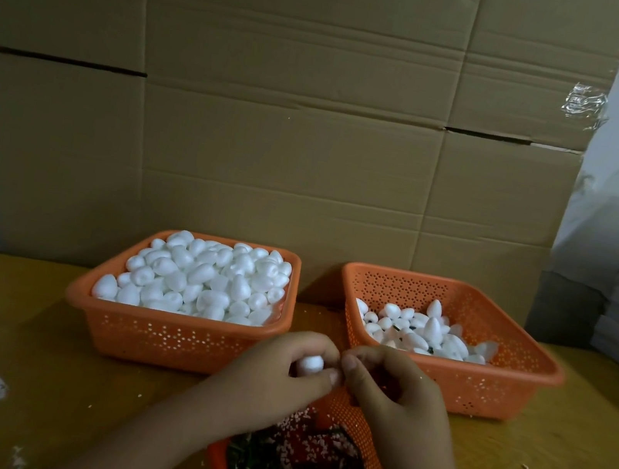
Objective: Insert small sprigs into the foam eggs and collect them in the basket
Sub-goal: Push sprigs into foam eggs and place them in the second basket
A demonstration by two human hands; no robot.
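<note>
Hands: left hand [280, 367] has its fingers curled round one egg [309, 365]; right hand [387, 382] is touching it fingertip to fingertip, pinched like it's got a sprig, but I can't actually see one.
Egg: up off the table, over the gap between the two big baskets, above the sprig bowl.
Feel: foam, so basically weightless and dents easily I'd guess. Hold it round the fat middle, go gentle, push straight in at the tip.
Sprig bowl [352, 415]: front edge of the table [21, 330], dark green bits inside.
Left basket [177, 339]: heaped with plain eggs.
Right basket [478, 386]: a small pile at its back, looks like the done ones.
Mess: white crumbs all over the table.
</note>
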